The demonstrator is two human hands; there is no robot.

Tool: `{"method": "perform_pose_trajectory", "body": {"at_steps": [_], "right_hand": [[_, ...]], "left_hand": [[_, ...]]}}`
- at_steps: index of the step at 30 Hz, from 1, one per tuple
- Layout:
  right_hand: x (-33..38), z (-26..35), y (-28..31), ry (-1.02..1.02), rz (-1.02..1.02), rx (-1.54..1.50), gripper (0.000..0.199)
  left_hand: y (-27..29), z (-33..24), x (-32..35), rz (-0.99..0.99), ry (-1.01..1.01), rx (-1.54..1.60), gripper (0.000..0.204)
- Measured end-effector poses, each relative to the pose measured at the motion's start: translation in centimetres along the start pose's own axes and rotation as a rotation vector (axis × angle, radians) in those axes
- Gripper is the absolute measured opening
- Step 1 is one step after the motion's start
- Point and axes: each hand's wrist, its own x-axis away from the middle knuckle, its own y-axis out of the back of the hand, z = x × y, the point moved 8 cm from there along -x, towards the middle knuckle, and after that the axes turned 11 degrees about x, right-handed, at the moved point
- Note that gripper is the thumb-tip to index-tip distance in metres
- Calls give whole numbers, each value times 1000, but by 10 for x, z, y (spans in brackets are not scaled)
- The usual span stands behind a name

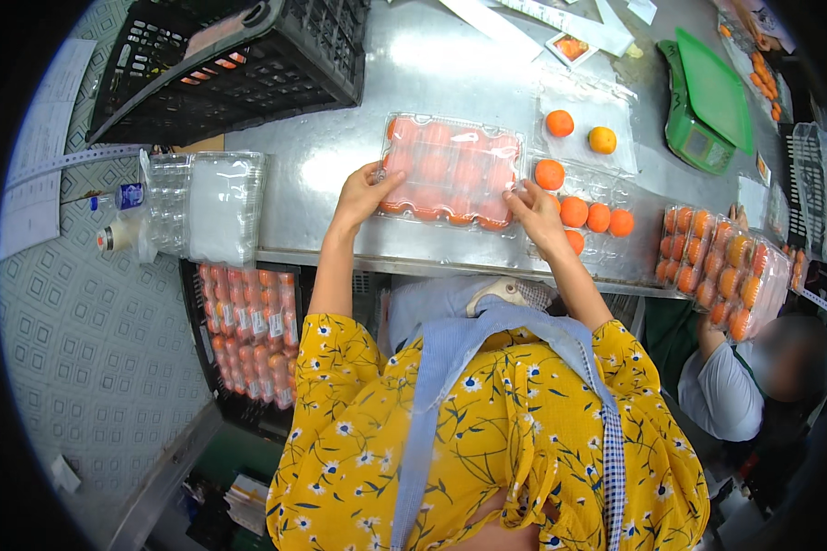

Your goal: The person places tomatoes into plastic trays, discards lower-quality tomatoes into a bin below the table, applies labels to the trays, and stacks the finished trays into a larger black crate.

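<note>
A clear plastic clamshell box (452, 170) filled with rows of round orange fruit lies on the metal table in front of me, its lid over the fruit. My left hand (371, 195) is closed on its left edge, thumb on top. At the near right corner, my right hand (535, 217) grips the box's rim with the fingers bent. Just right of it, an open clear tray (629, 193) holds several loose fruit, mandarin-like in look. Two more fruit (602, 140) rest in the clear plastic behind that tray.
Empty clear boxes (225, 207) are stacked at the table's left edge. A black crate (331, 64) stands behind them; another crate below holds filled packs (248, 321). A green scale (712, 101) sits far right. Filled packs (721, 266) stand near a co-worker (721, 390) at right.
</note>
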Motion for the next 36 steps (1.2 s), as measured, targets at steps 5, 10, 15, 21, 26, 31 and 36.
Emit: {"method": "perform_pose_trajectory", "body": {"at_steps": [5,10,15,21,26,31,36], "right_hand": [[2,11,-3,-122,183,-138,33],[22,48,34,55,188,-277,41],[69,105,172,145,58,-234,46],[73,143,347,277,-167,31,63],[25,123,462,225,-260,22,46],[-69,37,524,-27,-71,35,30],[-124,-16,543,-189,-64,24,26]], "left_hand": [[-13,-5,7,233,221,418,41],[-26,-64,40,182,105,397,47],[-92,-171,66,320,-116,626,41],[-208,-296,62,591,-286,597,43],[-330,-342,12,715,-260,335,40],[-436,-318,-69,826,-16,278,34],[-487,-289,-116,771,136,206,39]]}}
